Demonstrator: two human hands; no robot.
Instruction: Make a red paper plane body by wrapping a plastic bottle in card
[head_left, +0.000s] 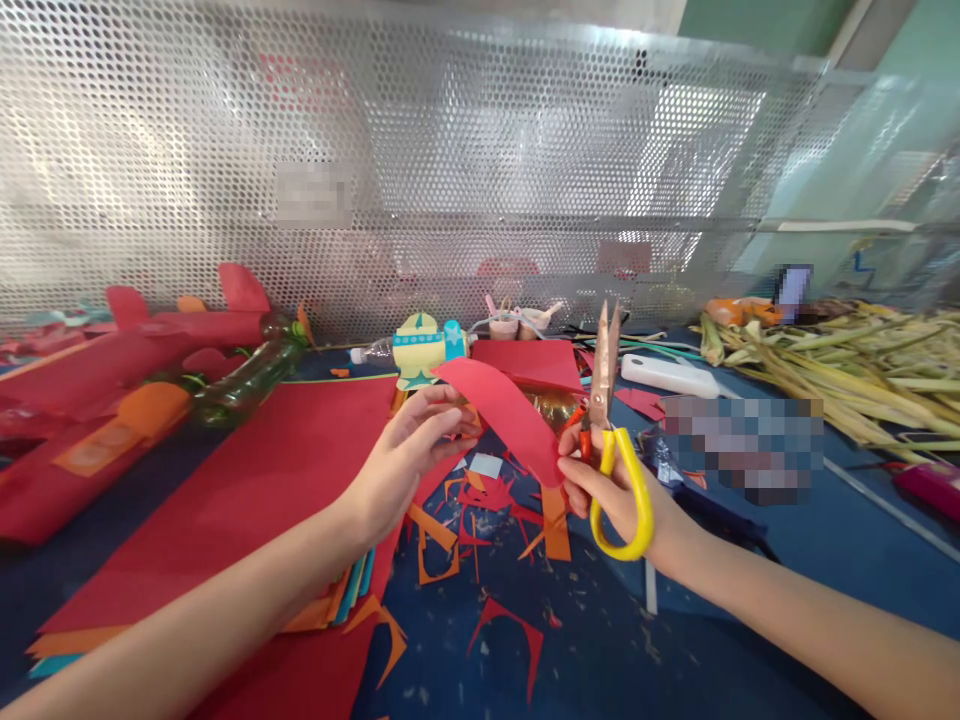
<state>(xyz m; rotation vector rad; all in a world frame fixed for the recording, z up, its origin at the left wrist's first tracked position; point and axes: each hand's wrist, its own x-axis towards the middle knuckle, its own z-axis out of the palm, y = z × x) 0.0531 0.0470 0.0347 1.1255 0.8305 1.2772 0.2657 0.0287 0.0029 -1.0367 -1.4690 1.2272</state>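
Observation:
My right hand (611, 490) pinches the lower end of a curved red paper strip (499, 415) between thumb and fingers. That hand also carries scissors (604, 375) with yellow handles, their blades pointing up and slightly parted. Beside the strip's other end is my left hand (416, 440), its fingers loosely bent and apart, with nothing visibly gripped. Below both hands, red and orange paper scraps (487, 492) litter the dark blue table.
Large red sheets (247, 480) lie at left over orange and blue paper. Red-wrapped bottle shapes (150, 350) and a green bottle (251, 380) are farther left. A yellow-and-blue decorated bottle (420, 350), small cups (503, 325), a white oblong device (669, 376) and dry leaves (855, 365) stand behind.

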